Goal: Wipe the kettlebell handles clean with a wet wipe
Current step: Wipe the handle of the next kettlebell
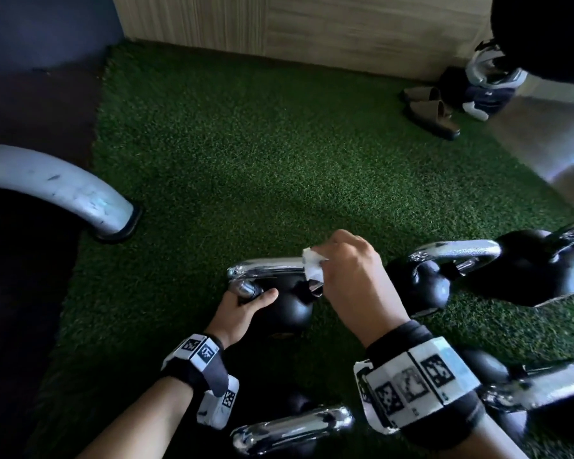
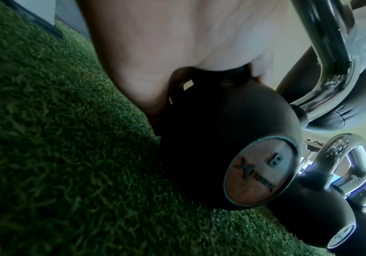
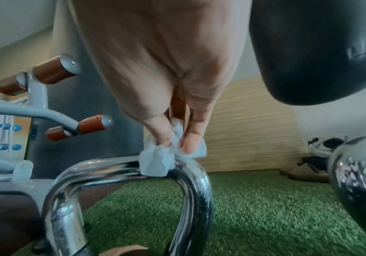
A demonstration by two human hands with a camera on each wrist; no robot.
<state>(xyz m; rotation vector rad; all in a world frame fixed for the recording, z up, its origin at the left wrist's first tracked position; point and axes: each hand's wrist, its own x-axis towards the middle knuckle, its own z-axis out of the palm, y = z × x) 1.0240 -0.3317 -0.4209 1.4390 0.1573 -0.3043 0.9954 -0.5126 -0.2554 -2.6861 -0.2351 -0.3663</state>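
A black kettlebell (image 1: 290,309) with a chrome handle (image 1: 265,268) stands on green turf in the lower middle of the head view. My left hand (image 1: 246,304) grips the handle's left leg where it meets the ball, thumb lying across the top. My right hand (image 1: 348,276) pinches a crumpled white wet wipe (image 1: 314,265) against the handle's right bend. In the right wrist view the wipe (image 3: 162,159) sits between thumb and fingers on top of the chrome bar (image 3: 116,166). The left wrist view shows my palm (image 2: 166,52) on the kettlebell (image 2: 221,147), which bears a round label.
Several more black kettlebells with chrome handles crowd the right and bottom: one (image 1: 421,283) right of my right hand, a larger one (image 1: 537,266) behind it, another handle (image 1: 292,425) below my wrists. A grey machine leg (image 1: 80,197) stands at the left. Sandals (image 1: 434,114) lie far right.
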